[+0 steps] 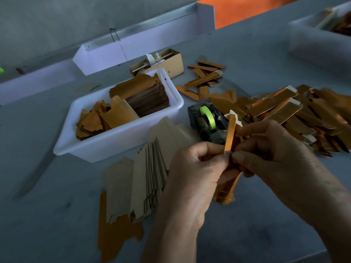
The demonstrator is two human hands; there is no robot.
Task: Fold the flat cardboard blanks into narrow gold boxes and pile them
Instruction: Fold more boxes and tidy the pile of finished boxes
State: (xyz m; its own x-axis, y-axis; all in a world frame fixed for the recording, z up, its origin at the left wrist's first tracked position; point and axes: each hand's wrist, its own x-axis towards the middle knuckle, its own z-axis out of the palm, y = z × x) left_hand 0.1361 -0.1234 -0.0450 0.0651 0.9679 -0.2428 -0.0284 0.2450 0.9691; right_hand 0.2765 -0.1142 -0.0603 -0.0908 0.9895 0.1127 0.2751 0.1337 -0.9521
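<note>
Both hands, left (191, 173) and right (273, 160), pinch a narrow gold cardboard box (230, 135) upright above the grey tabletop's (57, 215) near edge, beside fanned flat brown cardboard blanks (144, 179).

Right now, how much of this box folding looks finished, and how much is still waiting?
Done: a pile of narrow gold folded boxes lies at right. In hand: the left hand and right hand pinch one gold box. Left: fanned flat brown cardboard blanks on the table, plus stacked blanks in the white plastic tub.
</note>
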